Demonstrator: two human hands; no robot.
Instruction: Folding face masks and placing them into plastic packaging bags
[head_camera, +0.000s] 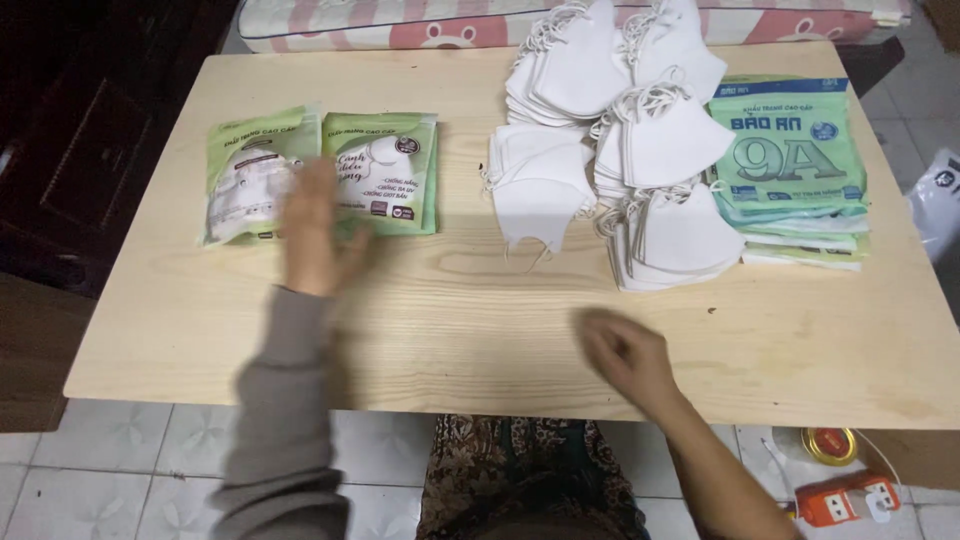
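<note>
Our left hand (312, 232) lies flat, grip spread apart, over the seam between two green mask packets (320, 175) at the left end of the counter (450, 310), touching both and clamping neither. Our right hand (625, 355) hovers blurred near the counter's front edge; we cannot tell its grip. White face masks (625, 150) lie stacked right of the packets, beside flat green bags (795, 165).

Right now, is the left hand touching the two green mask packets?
Cannot tell. The head view shows the blurred left hand overlapping both green mask packets, but the blur hides whether it rests on them or hovers above.
</note>
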